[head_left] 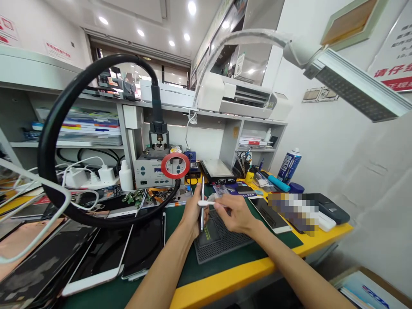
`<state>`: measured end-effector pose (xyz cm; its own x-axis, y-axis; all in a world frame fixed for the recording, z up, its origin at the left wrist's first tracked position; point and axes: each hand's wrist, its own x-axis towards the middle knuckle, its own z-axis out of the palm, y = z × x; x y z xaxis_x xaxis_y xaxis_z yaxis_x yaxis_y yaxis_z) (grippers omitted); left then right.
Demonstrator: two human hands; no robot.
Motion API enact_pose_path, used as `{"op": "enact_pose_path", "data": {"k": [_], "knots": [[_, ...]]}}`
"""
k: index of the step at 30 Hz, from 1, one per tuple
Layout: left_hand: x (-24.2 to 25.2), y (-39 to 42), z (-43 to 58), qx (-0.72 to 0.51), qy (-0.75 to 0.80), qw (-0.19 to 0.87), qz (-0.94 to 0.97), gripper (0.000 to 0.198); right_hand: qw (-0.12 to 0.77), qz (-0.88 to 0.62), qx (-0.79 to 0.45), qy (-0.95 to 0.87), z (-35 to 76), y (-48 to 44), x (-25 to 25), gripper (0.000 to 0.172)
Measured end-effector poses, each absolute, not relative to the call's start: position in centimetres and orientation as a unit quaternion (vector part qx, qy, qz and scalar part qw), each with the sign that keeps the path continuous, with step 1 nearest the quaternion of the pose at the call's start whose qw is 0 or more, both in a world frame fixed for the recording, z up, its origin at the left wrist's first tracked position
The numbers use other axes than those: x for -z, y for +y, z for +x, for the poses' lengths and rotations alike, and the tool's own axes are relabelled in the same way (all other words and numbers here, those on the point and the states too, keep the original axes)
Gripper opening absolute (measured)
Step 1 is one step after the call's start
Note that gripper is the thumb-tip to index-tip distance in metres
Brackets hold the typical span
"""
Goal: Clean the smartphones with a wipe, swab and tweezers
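I see the phone point(202, 219) almost edge-on, standing upright above the mat point(236, 243) on the desk point(222, 283), clear of its surface as far as I can judge. My left grip point(192, 211) is closed on it from the left, the thumb side toward the top; its far face is hidden from me. My right grip point(234, 211) pinches a thin white stick point(207, 203) whose tip crosses the phone's near edge; whether it touches or merely passes in front, I cannot tell.

I expect the phone to be light but dense for its thinness, stiff until bent and then brittle, with smooth faces that could slip. I'd hold it by the long side edges, fingers spread along the back, and put no squeeze or twist through the middle, since any glass would crack there first. The stick looks nearly weightless; I'd pinch it close behind the tip, as now, for control, and press lightly, because a slim shaft may flex or snap.
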<state>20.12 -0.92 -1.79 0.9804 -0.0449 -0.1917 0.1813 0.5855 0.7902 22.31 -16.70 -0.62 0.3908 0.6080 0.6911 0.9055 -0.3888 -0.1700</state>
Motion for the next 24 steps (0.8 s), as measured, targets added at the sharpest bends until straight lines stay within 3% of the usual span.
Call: {"op": "enact_pose_path", "data": {"k": [6,12,17,24], "knots": [[1.0,-1.4,19.6,0.069,0.069,0.901,0.423,0.052,0.308,-0.805,0.342,-0.373,27.1,-14.6,-1.3,0.025],[0.9,-0.1,19.8,0.106,0.018,0.932,0.346,0.052,0.335,-0.786,0.342,-0.391,25.0,-13.8,-0.5,0.026],[1.7,0.4,19.8,0.133,0.003,0.940,0.315,0.051,0.286,-0.744,0.303,-0.522,22.7,-14.3,0.9,0.018],[1.6,-0.3,19.6,0.169,-0.019,0.937,0.305,0.048,0.254,-0.832,0.347,-0.351,25.2,-13.6,-0.1,0.028]]}}
